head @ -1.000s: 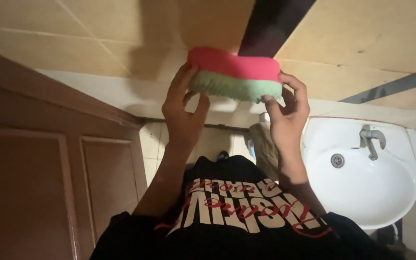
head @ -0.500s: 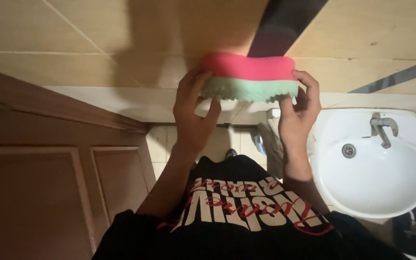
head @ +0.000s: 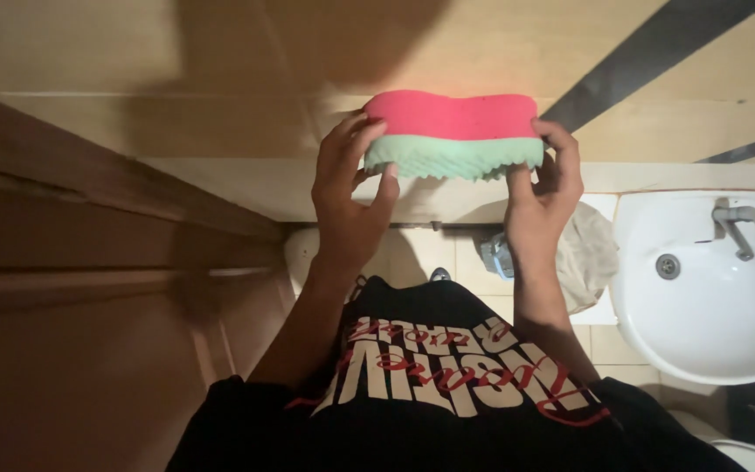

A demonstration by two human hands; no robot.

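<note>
Holding the pink-and-green sponge (head: pixel 453 135) by its ends, left hand (head: pixel 349 194) and right hand (head: pixel 542 194) grip firmly.

The single head-worn camera looks steeply down the wearer's own black shirt (head: pixel 447 385) toward a tiled floor, close to the raised hands. It faces a beige tiled wall (head: pixel 220 52), with a brown wooden door (head: pixel 72 332) at frame left and a white washbasin (head: pixel 709 306) at right.

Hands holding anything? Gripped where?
Yes: a pink-and-green sponge, held by both ends, left hand at its left end and right hand at its right end.
</note>
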